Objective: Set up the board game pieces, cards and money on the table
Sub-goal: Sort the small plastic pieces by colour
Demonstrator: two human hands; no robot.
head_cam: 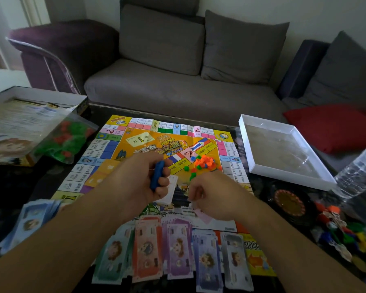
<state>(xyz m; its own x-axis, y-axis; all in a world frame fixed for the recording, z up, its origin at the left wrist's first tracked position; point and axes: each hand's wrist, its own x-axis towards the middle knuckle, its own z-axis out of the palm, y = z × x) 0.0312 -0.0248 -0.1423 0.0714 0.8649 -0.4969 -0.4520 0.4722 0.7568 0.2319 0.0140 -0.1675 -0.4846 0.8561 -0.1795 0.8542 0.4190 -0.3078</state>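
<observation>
Dim living room, grey sofa [178, 66] behind, red cushion [334, 127] at right; dark glossy coffee table [19, 187] spread with a paper game board [148, 149] in yellow, pink and blue.

Seen from a head camera, both forearms reaching in from the near edge and meeting over the middle of the board. Left hand [144, 176] curled tight around a blue stick-shaped object [157, 174], held roughly upright, with a small stack of white cards [170, 191] pressed against the fingers from below. Right hand [211, 195] just beside it, knuckles up, fingers tucked under; a pale pink card corner [203, 214] showing beneath, though whether pinched or merely covered cannot be told.

Already laid out: banknote stacks [178, 250] in green, red, purple, blue and grey fanned along the near edge, overlapping the board; another blue pile [34, 216] at far left. Loose orange and green plastic pieces [203, 163] heaped on the board centre, just beyond the hands. Bag of green and red houses [63, 142] at left against the box lid [36, 98]; white box tray [283, 149] at right; figure pawns [334, 220] in a jumble near a dark round dish [290, 204].

Risks, by judgement: wrists hanging low over the fanned money, so any pull back liable to drag notes askew; cards likely to slip from the crowded left grip; a sideways sweep likely to scatter the loose pieces; thin creased board apt to shift and carry everything with it.
</observation>
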